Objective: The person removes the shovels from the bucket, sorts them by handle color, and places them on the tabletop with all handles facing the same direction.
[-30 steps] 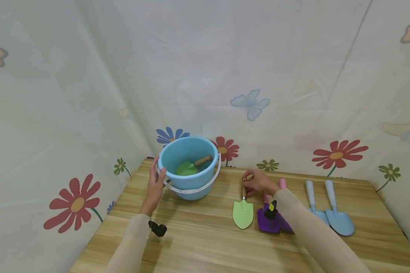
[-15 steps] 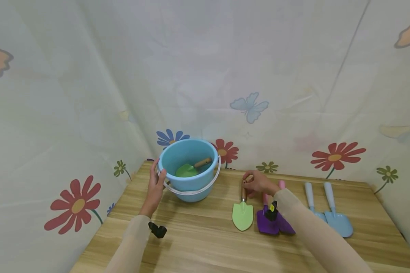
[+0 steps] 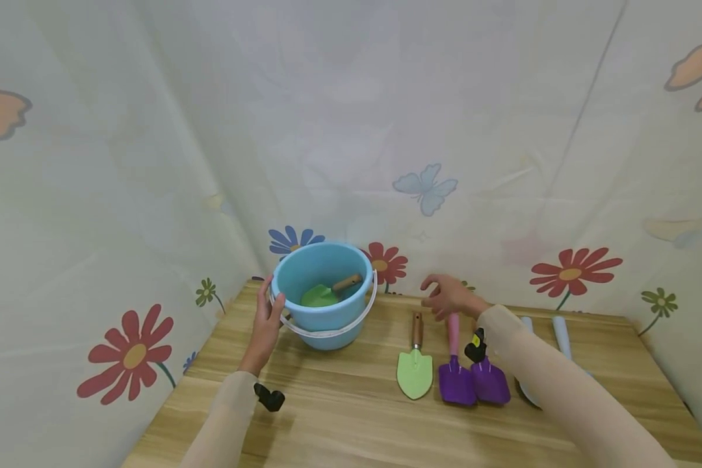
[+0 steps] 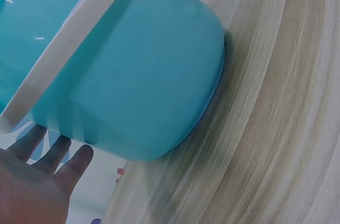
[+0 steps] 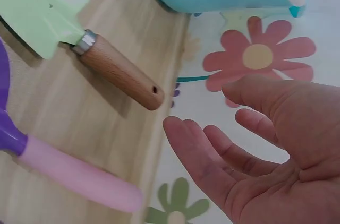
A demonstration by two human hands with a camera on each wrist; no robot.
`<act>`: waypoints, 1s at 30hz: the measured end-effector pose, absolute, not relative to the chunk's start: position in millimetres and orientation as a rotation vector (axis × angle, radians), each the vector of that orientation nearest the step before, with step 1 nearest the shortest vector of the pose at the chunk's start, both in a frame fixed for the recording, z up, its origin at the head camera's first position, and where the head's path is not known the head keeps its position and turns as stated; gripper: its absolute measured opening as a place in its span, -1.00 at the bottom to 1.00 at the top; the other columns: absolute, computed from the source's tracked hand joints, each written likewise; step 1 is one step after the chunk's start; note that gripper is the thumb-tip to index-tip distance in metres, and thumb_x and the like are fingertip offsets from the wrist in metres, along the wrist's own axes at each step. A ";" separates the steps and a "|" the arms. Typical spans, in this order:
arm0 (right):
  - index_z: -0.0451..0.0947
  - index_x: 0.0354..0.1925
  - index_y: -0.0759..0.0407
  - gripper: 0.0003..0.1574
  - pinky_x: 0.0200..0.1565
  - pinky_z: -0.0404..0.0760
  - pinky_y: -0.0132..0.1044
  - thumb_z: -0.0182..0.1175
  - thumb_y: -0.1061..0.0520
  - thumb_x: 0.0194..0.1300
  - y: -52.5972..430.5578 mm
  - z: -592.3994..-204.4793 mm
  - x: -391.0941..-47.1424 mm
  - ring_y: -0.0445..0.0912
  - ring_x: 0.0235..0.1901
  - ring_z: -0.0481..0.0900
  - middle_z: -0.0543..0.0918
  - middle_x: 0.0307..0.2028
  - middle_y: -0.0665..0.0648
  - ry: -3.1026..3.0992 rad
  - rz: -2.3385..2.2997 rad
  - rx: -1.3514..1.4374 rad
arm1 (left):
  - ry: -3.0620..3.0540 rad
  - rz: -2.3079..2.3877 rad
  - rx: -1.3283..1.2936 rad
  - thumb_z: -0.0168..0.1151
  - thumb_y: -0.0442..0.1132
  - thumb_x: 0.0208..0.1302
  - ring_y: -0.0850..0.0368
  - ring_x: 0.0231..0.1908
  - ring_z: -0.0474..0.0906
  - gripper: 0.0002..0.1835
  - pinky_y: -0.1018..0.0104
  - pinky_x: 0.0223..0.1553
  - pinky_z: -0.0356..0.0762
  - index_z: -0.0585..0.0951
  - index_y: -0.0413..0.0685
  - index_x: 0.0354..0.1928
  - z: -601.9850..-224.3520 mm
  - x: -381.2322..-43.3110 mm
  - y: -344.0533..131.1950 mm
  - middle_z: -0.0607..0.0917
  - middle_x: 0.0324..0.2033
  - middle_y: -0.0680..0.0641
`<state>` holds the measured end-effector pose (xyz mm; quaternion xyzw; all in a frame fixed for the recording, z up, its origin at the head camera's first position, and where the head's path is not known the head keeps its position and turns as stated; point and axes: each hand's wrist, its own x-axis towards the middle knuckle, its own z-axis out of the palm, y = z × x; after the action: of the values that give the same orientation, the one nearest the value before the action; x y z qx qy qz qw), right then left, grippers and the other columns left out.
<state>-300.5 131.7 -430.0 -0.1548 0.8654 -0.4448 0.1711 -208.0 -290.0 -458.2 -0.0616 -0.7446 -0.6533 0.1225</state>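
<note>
A light blue bucket [image 3: 327, 317] with a white handle stands at the back left of the table. Inside it lies a green trowel [image 3: 322, 296], its wooden handle leaning on the wall. My left hand [image 3: 263, 331] rests on the bucket's left side with fairly straight fingers; the fingers [image 4: 53, 163] touch its outer wall in the left wrist view. My right hand [image 3: 452, 296] is spread and holds nothing. It hovers over the pink-handled purple shovel [image 3: 457, 382], up and right of a second green trowel [image 3: 415, 372], whose wooden handle [image 5: 125, 72] is apart from my fingertips.
A second purple shovel [image 3: 490, 382] lies beside the first. Farther right are two light blue shovels, one with its handle [image 3: 561, 335] showing; my right sleeve [image 3: 561, 390] partly covers them. A flower-printed curtain [image 3: 327, 130] hangs right behind the wooden table [image 3: 339, 416].
My right hand has let go of the green trowel's handle and moved up and right, its fingers opening. The trowel stays on the table. My left hand keeps its place on the bucket.
</note>
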 end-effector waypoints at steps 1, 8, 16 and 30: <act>0.41 0.22 0.35 -0.53 -0.16 0.75 0.09 0.27 0.27 0.42 131.6 -427.2 -300.3 0.22 -0.22 0.70 0.61 -0.08 0.41 2.462 -1.252 -0.449 | -2.172 -1.909 -0.176 -0.06 0.01 0.65 -0.21 0.51 0.08 -0.32 -0.33 0.30 0.31 -0.07 0.29 0.64 -458.2 -207.6 -290.0 -0.03 0.60 -0.08; 0.45 0.20 0.30 -0.56 -0.24 0.77 0.02 0.29 0.23 0.42 128.3 -409.5 -297.3 0.23 -0.19 0.68 0.66 -0.12 0.34 2.506 -1.200 -0.554 | -2.173 -1.907 -0.180 -0.07 0.02 0.64 -0.21 0.52 0.06 -0.30 -0.36 0.32 0.27 -0.09 0.26 0.65 -458.9 -206.3 -289.6 -0.06 0.61 -0.09; 0.45 0.24 0.26 -0.52 -0.27 0.77 -0.01 0.29 0.17 0.44 125.1 -384.9 -290.9 0.15 -0.19 0.67 0.66 -0.08 0.33 2.573 -1.103 -0.686 | -2.172 -1.874 -0.223 -0.07 0.04 0.64 -0.20 0.52 0.07 -0.30 -0.34 0.35 0.25 -0.08 0.23 0.65 -458.8 -207.4 -290.6 -0.05 0.60 -0.10; 0.43 0.27 0.17 -0.47 -0.30 0.75 -0.08 0.33 0.12 0.42 119.1 -339.0 -285.4 0.02 -0.39 0.69 0.62 0.02 0.35 2.629 -0.976 -0.818 | -2.165 -1.868 -0.235 -0.07 0.04 0.64 -0.19 0.52 0.07 -0.30 -0.34 0.35 0.24 -0.08 0.20 0.65 -459.6 -207.6 -290.3 -0.04 0.60 -0.12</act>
<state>-285.4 119.1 -339.0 -0.2783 0.8945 -0.3322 0.1099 -207.6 -290.3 -459.6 -0.0812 -0.7475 -0.6450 0.1360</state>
